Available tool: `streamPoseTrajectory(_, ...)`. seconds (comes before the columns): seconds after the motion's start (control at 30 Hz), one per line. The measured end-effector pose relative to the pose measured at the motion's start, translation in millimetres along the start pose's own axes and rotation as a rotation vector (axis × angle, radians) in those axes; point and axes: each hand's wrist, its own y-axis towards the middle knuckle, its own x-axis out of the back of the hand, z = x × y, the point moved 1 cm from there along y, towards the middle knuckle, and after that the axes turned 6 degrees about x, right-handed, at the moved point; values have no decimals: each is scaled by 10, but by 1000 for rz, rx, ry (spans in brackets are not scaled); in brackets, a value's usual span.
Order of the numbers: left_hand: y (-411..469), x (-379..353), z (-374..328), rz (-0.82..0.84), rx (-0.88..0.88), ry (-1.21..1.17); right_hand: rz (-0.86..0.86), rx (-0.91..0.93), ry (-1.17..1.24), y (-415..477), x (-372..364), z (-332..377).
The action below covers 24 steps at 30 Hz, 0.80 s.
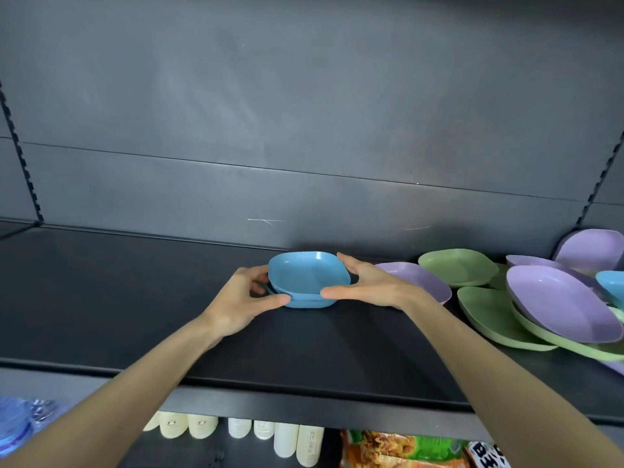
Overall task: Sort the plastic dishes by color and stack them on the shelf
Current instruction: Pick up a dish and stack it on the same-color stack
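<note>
Head view is showing me both arms reaching onto the dark shelf (135, 298), with the blue stack (309, 278) sitting mid-shelf between them. The left grip (243, 298) is curling fingers and thumb round the stack's left side, holding it. The right grip (371, 285) is lying with fairly straight fingers and thumb against the right side, touching rather than clasping. The top blue dish is sitting slightly askew on those under it, so I am judging the step in hand to be squaring up the blue stack.

A purple dish (418, 278) is lying just beside the right grip, and a green dish (459, 266) is sitting farther back. A mixed pile (557, 305) of green and purple dishes is overlapping at the right edge, with another blue dish (613, 285) poking in there. Next I am expecting to let go and reach right for that blue one. That is calling for lifting it clear without dragging the pile.
</note>
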Motion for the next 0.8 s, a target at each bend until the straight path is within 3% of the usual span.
streamPoseTrajectory(0.43,55,14,51,59,49,74,13,-81,-471,118,-24,70)
streamPoseTrajectory(0.6,63,154,-111,60,56,413,-24,-61,-463,60,62,128)
streamPoseTrajectory(0.8,107,183,-636,50,-80,709,-187,-17,-514,-193,453,258)
